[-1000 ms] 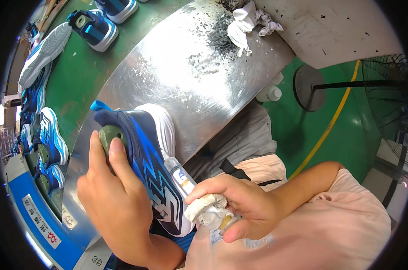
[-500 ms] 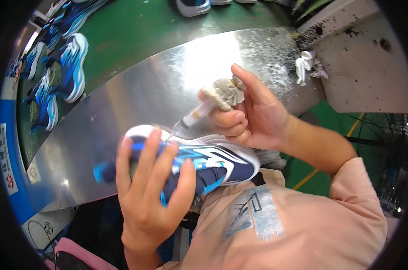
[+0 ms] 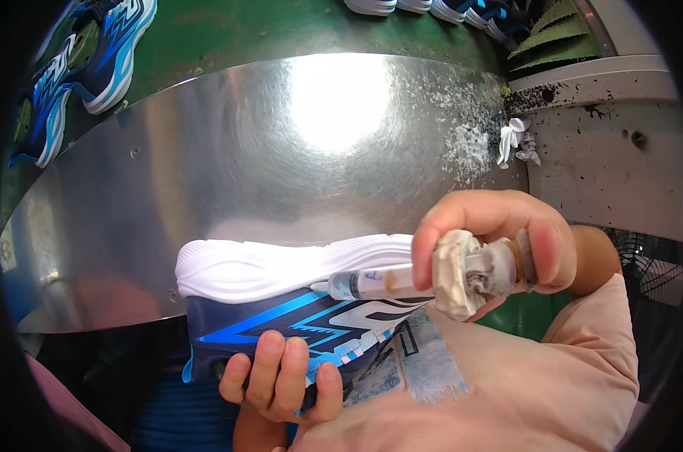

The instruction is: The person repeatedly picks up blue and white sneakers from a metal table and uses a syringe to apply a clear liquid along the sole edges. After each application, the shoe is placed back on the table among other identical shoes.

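A navy and blue running shoe with a thick white sole lies on its side in front of me, sole away from my body. My left hand grips it from below, fingers curled over the upper and the thumb hidden. In my right hand is a clear plastic syringe, its flange wrapped in grubby pale cloth or tape. Its tip points left and meets, or nearly meets, the seam between sole and upper. The right thumb rests near the plunger end, and that hand covers the toe end of the shoe.
A shiny metal worktop spreads beyond the shoe, bordering a green surface. Similar shoes stand at the far left, others along the far edge. Crumpled white scraps lie beside a stained pale panel at right.
The shoe has been tipped so its side faces up. My left hand has shifted from over the shoe to its near side. The right hand and syringe have come nearer my body and to the right.
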`<state>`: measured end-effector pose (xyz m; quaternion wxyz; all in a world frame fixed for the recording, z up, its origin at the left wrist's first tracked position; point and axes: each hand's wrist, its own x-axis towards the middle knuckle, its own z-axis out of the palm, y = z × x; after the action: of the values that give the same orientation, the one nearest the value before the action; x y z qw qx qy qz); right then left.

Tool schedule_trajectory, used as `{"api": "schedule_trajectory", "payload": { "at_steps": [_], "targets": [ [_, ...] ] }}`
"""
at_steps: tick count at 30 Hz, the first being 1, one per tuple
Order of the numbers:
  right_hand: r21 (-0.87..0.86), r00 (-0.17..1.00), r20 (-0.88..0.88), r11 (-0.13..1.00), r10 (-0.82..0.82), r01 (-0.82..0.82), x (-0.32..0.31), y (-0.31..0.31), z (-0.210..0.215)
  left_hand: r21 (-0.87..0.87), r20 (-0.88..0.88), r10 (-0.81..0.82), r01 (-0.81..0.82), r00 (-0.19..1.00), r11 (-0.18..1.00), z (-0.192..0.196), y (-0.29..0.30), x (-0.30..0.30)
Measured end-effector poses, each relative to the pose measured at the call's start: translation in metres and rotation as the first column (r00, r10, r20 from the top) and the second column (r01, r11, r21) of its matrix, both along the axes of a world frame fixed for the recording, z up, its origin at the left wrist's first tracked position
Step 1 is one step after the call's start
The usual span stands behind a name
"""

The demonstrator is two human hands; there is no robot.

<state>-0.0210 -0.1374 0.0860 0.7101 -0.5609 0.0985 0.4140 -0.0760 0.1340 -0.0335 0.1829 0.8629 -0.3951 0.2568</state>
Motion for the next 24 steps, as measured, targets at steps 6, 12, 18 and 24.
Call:
{"api": "schedule_trajectory", "payload": {
  "at_steps": [6,12,18,24],
  "targets": [
    [-0.010,0.969,-0.105,0.975,-0.223,0.223,-0.019,-0.004,0.012,0.055,0.050,0.031,-0.034,0.998,0.998,-0.004,0.002,-0.009],
    [0.097,0.937,-0.093,0.934,-0.335,0.344,-0.043,-0.022,0.014,0.015,-0.012,0.085,-0.085,0.996,0.996,0.001,-0.002,-0.011],
    [0.011,0.992,0.056,0.993,-0.117,0.116,-0.064,-0.047,0.017,0.046,0.031,0.146,-0.147,0.989,0.988,0.005,-0.007,-0.011],
    [0.129,0.938,0.133,0.944,-0.320,0.304,-0.105,-0.065,-0.011,0.149,0.032,0.105,-0.109,0.994,0.983,0.013,-0.011,-0.007]
  ]
}}
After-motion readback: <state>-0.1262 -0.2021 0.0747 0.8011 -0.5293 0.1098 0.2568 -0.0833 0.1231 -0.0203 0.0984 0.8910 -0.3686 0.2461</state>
